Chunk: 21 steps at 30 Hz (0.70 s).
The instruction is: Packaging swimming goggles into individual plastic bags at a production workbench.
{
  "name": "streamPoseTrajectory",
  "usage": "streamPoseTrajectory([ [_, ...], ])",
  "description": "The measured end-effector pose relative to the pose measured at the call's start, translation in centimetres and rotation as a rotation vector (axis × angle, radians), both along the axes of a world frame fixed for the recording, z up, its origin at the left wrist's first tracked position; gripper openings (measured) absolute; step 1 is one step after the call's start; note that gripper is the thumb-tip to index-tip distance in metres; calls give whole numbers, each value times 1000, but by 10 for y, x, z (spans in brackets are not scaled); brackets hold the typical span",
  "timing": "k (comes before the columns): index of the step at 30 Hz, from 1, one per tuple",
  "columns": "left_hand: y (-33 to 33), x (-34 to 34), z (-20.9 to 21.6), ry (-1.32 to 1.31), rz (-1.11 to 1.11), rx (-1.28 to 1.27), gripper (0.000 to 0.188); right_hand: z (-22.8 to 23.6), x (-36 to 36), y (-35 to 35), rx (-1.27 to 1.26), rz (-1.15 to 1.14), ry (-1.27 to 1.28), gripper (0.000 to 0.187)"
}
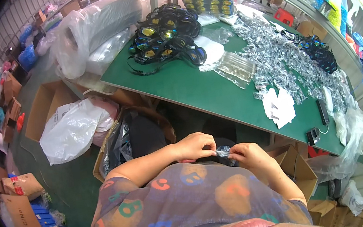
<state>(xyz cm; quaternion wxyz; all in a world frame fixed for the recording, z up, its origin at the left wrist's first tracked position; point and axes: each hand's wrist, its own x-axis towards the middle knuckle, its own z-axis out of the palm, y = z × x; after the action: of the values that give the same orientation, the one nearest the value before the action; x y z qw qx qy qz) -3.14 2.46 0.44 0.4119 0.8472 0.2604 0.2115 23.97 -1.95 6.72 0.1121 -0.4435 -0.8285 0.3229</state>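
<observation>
My left hand (196,145) and my right hand (251,155) meet in front of my body, below the table's near edge. Between them is a small clear plastic bag (223,151), with something dark showing in or behind it. Fingertips of both hands pinch the plastic from opposite sides. What the dark content is cannot be made out. A heap of black swim goggles (164,31) with yellow mirrored lenses lies on the green table (173,80), beyond my hands. White paper cards (279,107) lie near its front edge, to the right.
Many small clear plastic pieces (269,52) cover the table's right side. A stack of flat clear bags (236,68) lies mid-table, and more goggles (319,53) sit at far right. Cardboard boxes (295,170) stand under the table. A white plastic sack (72,131) is at left.
</observation>
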Motion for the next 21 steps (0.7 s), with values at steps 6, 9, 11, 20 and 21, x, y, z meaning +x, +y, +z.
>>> streamPoseTrajectory([
  [6,-6,4,-8,-89,-44,-115,18,0,7,-5,-190,38,-94,23],
  [9,-5,8,-15,-101,-113,-108,18,17,8,-4,-196,126,-154,21],
  [11,-4,13,-12,-120,-142,-152,17,38,10,-4,-167,150,-153,20],
  [20,56,27,47,-246,-180,-211,12,103,102,-41,-56,-128,-49,16],
  [21,78,20,57,-298,-128,-231,11,119,122,-58,-62,-296,29,17],
])
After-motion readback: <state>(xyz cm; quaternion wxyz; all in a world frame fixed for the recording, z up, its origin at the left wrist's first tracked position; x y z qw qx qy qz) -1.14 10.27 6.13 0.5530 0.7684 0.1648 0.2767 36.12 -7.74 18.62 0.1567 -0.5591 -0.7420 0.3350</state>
